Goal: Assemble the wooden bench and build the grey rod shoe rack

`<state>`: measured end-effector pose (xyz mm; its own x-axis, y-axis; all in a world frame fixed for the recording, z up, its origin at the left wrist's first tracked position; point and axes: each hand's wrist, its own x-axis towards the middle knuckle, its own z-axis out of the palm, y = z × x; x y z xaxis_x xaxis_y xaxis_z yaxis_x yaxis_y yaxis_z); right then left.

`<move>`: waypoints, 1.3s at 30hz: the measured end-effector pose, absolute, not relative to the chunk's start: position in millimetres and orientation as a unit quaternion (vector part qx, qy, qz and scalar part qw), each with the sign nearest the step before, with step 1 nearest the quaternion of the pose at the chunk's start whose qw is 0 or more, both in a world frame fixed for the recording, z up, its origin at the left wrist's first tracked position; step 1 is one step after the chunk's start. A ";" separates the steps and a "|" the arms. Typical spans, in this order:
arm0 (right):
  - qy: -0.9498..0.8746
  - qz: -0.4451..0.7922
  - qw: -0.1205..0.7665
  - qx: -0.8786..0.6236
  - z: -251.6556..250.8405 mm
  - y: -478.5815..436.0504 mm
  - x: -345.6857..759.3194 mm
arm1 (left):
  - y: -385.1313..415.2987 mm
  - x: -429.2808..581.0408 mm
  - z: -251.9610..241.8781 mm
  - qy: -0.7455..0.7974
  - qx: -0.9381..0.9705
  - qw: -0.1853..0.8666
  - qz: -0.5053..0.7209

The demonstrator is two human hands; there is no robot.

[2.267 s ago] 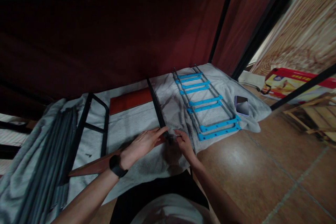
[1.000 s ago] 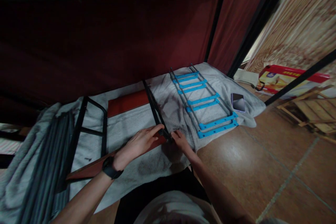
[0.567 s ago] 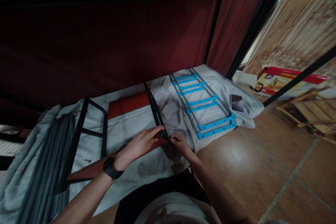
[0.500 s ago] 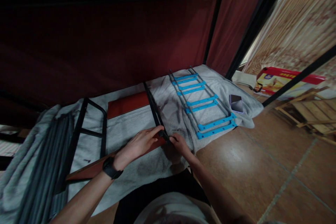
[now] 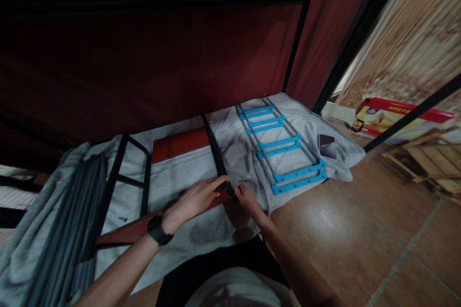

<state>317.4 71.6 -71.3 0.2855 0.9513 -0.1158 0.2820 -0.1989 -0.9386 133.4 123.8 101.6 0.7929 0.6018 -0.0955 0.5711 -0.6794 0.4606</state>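
My left hand (image 5: 192,201), with a dark watch on its wrist, lies along the near reddish-brown board (image 5: 131,232). Its fingers close over the near end of a black metal frame (image 5: 216,151), where board and frame meet. On the outer side of that joint, my right hand (image 5: 247,198) has its thumb and finger pinched together; whatever they hold is too small to make out. A second black frame (image 5: 114,175), with a crossbar, stands at the board's left end. Behind lies another reddish-brown board (image 5: 180,145), between the two frames.
A grey blanket (image 5: 212,228) lies under the parts. Grey tubes (image 5: 68,230) are bundled at left. Blue brackets on rods (image 5: 300,184) and a phone (image 5: 327,147) are at right. Beyond are a red-yellow box (image 5: 389,117), a wooden rack (image 5: 432,160) and a black post (image 5: 414,110).
The whole view has shifted slightly, so things sit a little lower and further right. Both hands stay at the same joint, with hardly any change of grip.
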 end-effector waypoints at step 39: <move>-0.491 0.398 0.429 -0.646 -71.4 62.6 317.9 | 114.7 136.4 113.5 0.325 0.918 0.223 0.042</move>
